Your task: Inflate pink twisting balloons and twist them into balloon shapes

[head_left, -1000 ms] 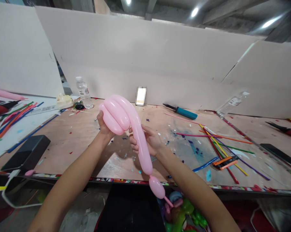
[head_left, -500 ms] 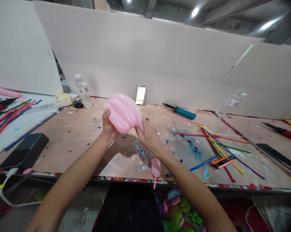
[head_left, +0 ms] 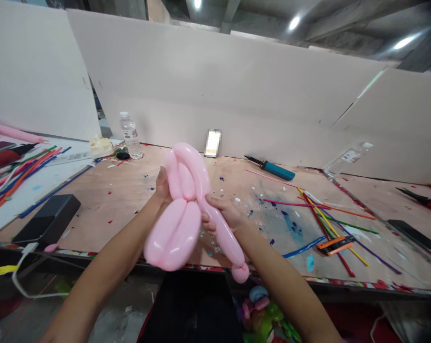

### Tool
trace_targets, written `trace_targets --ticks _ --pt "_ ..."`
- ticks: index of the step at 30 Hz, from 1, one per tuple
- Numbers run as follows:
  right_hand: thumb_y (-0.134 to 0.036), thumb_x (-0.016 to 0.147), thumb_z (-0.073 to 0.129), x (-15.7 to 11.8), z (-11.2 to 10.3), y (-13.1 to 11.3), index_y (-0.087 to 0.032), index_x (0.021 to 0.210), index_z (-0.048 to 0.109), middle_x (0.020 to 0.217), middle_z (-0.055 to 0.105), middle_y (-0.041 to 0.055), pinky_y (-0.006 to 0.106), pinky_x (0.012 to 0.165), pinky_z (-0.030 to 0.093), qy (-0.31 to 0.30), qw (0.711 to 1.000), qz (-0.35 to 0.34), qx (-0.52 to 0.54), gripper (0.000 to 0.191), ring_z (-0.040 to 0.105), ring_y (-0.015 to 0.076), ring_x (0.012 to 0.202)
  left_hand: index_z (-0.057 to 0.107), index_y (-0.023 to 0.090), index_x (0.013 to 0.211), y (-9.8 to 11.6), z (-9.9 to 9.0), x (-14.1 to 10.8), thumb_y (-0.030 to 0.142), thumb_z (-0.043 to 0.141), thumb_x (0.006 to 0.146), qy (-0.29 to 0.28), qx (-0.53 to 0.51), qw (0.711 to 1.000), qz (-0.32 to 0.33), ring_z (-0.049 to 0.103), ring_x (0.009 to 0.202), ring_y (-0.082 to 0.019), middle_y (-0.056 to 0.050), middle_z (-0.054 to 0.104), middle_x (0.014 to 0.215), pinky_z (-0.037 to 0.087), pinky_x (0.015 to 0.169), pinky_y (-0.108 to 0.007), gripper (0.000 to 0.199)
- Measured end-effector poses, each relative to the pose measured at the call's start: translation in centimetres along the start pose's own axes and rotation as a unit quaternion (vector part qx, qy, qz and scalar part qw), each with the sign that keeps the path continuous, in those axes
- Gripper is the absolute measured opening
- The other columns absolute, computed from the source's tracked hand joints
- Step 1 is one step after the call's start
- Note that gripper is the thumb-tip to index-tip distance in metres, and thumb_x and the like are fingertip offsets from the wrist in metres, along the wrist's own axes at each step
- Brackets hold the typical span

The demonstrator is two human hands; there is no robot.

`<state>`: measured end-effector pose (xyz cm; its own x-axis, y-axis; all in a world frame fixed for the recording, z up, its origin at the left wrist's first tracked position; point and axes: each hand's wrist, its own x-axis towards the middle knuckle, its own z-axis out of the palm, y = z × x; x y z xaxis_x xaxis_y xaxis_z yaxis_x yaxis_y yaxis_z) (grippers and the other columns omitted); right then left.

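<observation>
A pink twisted balloon [head_left: 176,233] hangs over the table's front part, held between both hands. It has two large looped lobes below a pinched joint, more segments above, and a long section running down to the right that ends in a small round knob. My left hand [head_left: 162,186] grips the upper segments from the left, thumb up, with most of its fingers hidden behind. My right hand [head_left: 224,213] is closed round the long section just right of the joint, fingertips showing beneath it.
A blue hand pump [head_left: 272,170] lies at the back, right of a propped phone [head_left: 213,143]. Uninflated balloons [head_left: 323,214] and an orange-black tool [head_left: 335,245] lie at right. Water bottles [head_left: 131,138] stand or lean near the board. A black box [head_left: 47,219] sits at left.
The balloon has turned, so its two lobes now hang toward me and the long section with the knob shows. My right hand has moved slightly lower, onto that section.
</observation>
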<state>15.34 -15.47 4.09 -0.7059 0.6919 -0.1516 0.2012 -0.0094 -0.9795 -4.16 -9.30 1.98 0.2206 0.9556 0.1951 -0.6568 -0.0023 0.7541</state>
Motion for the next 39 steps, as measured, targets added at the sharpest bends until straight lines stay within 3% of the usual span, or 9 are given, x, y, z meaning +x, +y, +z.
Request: trace_targets --ticks 5,10,16,18,21,23,26,33,39 --pt "-0.036 0.091 0.056 0.4 0.3 0.0 -0.015 0.122 0.054 0.120 0.057 0.0092 0.043 0.083 0.052 0.016 0.999 -0.008 -0.043 0.038 0.059 0.0221 0.101 0.064 0.014 0.083 0.1 0.3 0.2 0.037 0.072 0.059 0.033 -0.065 0.996 -0.048 0.069 0.083 -0.033 -0.008 0.071 0.071 0.054 0.081 -0.046 0.035" --pt "-0.036 0.091 0.056 -0.2 -0.5 0.0 -0.015 0.121 0.054 0.119 0.057 0.0089 0.042 0.083 0.052 0.051 0.994 -0.019 -0.095 0.036 0.059 0.0215 0.100 0.063 0.012 0.082 0.5 0.3 0.3 0.040 0.065 0.062 0.029 -0.048 0.991 -0.120 0.068 0.071 -0.030 -0.010 0.070 0.070 0.055 0.074 -0.045 0.034" --pt "-0.044 0.089 0.053 -0.3 -5.5 -0.5 -0.019 0.112 0.057 0.097 0.065 0.0083 0.036 0.065 0.051 0.102 0.981 -0.008 -0.165 0.034 0.061 0.0207 0.076 0.067 0.012 0.081 3.2 -1.3 3.1 0.037 0.068 0.059 0.016 0.222 0.969 -0.103 0.063 0.063 -0.024 -0.010 0.068 0.073 0.051 0.063 -0.036 0.033" --pt "-0.047 0.086 0.054 -0.1 -8.2 -1.1 -0.019 0.110 0.057 0.091 0.066 0.0077 0.036 0.063 0.048 0.120 0.968 0.002 -0.220 0.037 0.060 0.0212 0.071 0.068 0.016 0.092 5.2 -1.7 4.9 0.027 0.070 0.057 -0.003 0.374 0.927 0.014 0.063 0.077 -0.025 -0.008 0.068 0.085 0.050 0.070 -0.034 0.037" --pt "-0.045 0.082 0.056 -0.4 -12.0 -1.3 -0.019 0.109 0.058 0.105 0.064 0.0106 0.037 0.075 0.045 0.201 0.851 -0.020 -0.485 0.038 0.060 0.0253 0.088 0.062 0.023 0.119 7.6 -1.8 6.6 0.013 0.069 0.053 -0.047 0.595 0.784 0.170 0.058 0.102 -0.030 -0.008 0.063 0.114 0.043 0.089 -0.037 0.067" --pt "-0.043 0.083 0.054 -1.0 -13.8 -0.7 -0.017 0.110 0.058 0.108 0.064 0.0127 0.037 0.077 0.044 0.213 0.799 -0.004 -0.563 0.038 0.059 0.0269 0.093 0.056 0.025 0.128 7.6 -1.8 6.4 0.011 0.067 0.054 -0.072 0.721 0.670 0.165 0.056 0.104 -0.032 -0.011 0.060 0.119 0.040 0.091 -0.040 0.076" --pt "-0.039 0.082 0.053 -1.8 -15.3 1.4 -0.016 0.109 0.060 0.105 0.066 0.0127 0.035 0.075 0.044 0.163 0.786 0.052 -0.593 0.035 0.061 0.0270 0.091 0.050 0.026 0.132 5.1 -1.9 4.9 0.021 0.069 0.062 -0.112 0.826 0.545 0.084 0.054 0.102 -0.033 -0.014 0.058 0.117 0.037 0.091 -0.041 0.072" --pt "-0.059 0.064 0.069 0.0 -17.9 2.9 -0.017 0.143 0.038 0.142 0.045 0.0148 0.041 0.096 0.043 0.049 0.850 0.155 -0.501 0.095 0.049 0.0348 0.122 0.042 0.026 0.135 -1.3 -2.5 4.7 0.065 0.057 0.073 -0.216 0.851 0.479 0.008 0.047 0.113 -0.034 -0.013 0.050 0.129 0.034 0.095 -0.044 0.075" --pt "-0.058 0.081 0.052 10.7 -23.5 -0.1 -0.024 0.145 0.030 0.134 0.051 0.0133 0.045 0.094 0.045 0.248 0.868 -0.002 -0.430 0.076 0.054 0.0306 0.115 0.050 0.025 0.126 -4.0 -1.7 8.3 0.064 0.047 0.081 -0.248 0.858 0.449 0.018 0.047 0.114 -0.033 -0.010 0.058 0.120 0.021 0.103 -0.055 0.060"
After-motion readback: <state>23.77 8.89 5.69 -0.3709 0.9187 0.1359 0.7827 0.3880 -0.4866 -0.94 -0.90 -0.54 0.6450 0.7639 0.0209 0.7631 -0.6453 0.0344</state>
